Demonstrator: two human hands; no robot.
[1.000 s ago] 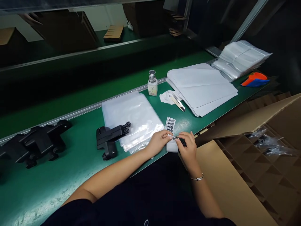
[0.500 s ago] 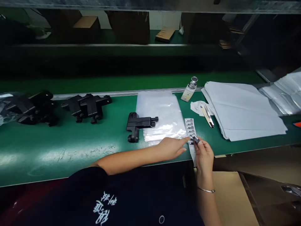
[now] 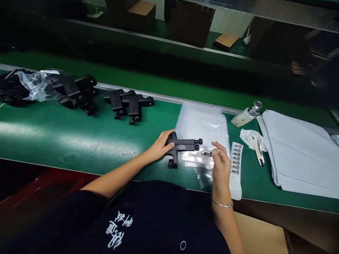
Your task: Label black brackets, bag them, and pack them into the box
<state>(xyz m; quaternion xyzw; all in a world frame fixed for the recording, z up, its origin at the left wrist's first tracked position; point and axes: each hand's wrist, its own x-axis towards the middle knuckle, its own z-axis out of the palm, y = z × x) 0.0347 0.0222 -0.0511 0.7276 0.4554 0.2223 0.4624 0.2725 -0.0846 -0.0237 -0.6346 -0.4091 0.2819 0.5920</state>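
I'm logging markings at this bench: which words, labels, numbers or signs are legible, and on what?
Dark shirt: white slanted characters, one pair possibly "科技"; the others too stylised to read.
Same shirt, lower: a white ring.
Bottle: print too small.
Tweezers: marking too small.
Sticker strip and small label in the right hand: too small.

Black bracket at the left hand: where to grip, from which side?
Crosspiece of the black bracket, coming from the left, where the left hand already has it. The long arm points right, so this should leave most of its top face clear. I'd avoid the knobs jutting from the right end; the right hand is on that side too.
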